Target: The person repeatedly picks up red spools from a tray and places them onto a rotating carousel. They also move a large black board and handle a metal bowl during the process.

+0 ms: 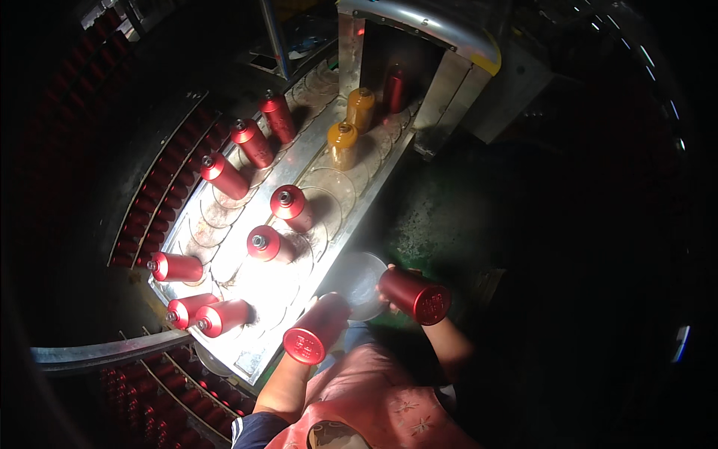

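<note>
Holding one red bottle [317,329] wrapped in grip of left hand [310,302] and second red bottle [413,292] likewise in right hand [387,301], bases tilted up beside conveyor [361,213], judged partway, with other red bottles [290,203] and two amber bottles [342,142] left aboard.

Two yellow bottles [342,147] are being supported upright by the conveyor [329,193] near its far right corner, which is being spanned by a metal housing [422,28]. Racks [140,185] are being partly shadowed beyond its left edge.
</note>
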The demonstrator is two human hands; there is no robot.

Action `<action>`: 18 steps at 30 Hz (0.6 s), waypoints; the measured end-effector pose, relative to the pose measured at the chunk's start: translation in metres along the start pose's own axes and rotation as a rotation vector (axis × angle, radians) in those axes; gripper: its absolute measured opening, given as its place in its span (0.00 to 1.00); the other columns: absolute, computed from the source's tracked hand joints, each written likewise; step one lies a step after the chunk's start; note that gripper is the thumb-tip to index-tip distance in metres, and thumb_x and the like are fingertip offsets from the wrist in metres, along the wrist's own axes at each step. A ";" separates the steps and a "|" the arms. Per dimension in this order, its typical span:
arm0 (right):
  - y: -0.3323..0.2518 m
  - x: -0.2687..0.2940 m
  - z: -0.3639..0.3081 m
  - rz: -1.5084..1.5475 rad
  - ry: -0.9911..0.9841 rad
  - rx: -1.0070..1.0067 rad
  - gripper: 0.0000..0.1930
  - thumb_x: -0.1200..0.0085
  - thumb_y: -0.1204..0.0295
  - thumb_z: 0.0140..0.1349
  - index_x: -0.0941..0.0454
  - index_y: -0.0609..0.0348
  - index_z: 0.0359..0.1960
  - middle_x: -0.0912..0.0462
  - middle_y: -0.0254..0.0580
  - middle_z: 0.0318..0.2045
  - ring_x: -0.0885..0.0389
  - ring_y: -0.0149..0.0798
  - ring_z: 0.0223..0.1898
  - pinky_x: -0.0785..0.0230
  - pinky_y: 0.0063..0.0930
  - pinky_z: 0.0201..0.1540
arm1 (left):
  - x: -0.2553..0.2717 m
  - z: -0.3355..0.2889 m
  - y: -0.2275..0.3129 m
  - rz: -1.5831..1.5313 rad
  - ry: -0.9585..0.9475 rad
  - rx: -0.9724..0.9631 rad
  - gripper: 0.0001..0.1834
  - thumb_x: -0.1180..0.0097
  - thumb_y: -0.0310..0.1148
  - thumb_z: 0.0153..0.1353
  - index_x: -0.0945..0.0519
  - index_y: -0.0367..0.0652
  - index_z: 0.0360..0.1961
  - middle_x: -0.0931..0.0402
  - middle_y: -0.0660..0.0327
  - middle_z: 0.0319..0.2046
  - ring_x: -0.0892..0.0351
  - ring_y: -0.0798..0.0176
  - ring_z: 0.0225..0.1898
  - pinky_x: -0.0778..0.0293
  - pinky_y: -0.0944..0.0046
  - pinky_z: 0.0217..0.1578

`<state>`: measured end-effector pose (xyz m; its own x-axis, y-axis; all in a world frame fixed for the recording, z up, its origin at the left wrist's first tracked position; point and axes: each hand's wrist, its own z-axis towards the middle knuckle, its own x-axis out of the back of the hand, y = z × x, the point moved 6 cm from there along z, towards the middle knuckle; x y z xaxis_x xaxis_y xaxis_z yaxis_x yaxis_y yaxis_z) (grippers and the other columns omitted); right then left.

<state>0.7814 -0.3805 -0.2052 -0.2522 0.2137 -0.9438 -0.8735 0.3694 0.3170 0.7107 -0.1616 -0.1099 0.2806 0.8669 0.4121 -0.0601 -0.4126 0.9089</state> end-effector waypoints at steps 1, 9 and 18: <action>-0.005 -0.003 -0.004 -0.006 0.008 -0.033 0.26 0.43 0.59 0.66 0.30 0.53 0.63 0.39 0.70 0.64 0.40 0.71 0.66 0.33 0.68 0.61 | -0.006 -0.003 -0.005 0.016 -0.018 -0.026 0.10 0.51 0.34 0.70 0.22 0.41 0.45 0.21 0.59 0.35 0.23 0.66 0.31 0.27 0.67 0.30; -0.146 -0.158 0.021 -1.083 0.700 0.835 0.24 0.51 0.61 0.69 0.30 0.51 0.65 0.18 0.43 0.49 0.21 0.40 0.54 0.24 0.37 0.53 | -0.015 -0.041 -0.043 -1.596 0.306 0.777 0.22 0.50 0.47 0.68 0.22 0.42 0.53 0.20 0.57 0.43 0.21 0.54 0.46 0.23 0.58 0.47; -0.204 -0.246 0.210 -2.833 0.663 1.281 0.27 0.30 0.65 0.47 0.17 0.30 0.54 0.26 0.45 0.55 0.30 0.51 0.57 0.39 0.44 0.64 | 0.114 -0.017 0.061 0.126 0.732 0.195 0.25 0.33 0.29 0.54 0.17 0.48 0.55 0.29 0.50 0.62 0.27 0.54 0.54 0.31 0.58 0.57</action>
<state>1.1092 -0.3190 -0.0185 -0.3012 -0.7121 0.6342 0.6021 -0.6577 -0.4526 0.7228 -0.0835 -0.0064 -0.4269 0.7460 0.5110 0.1399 -0.5038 0.8524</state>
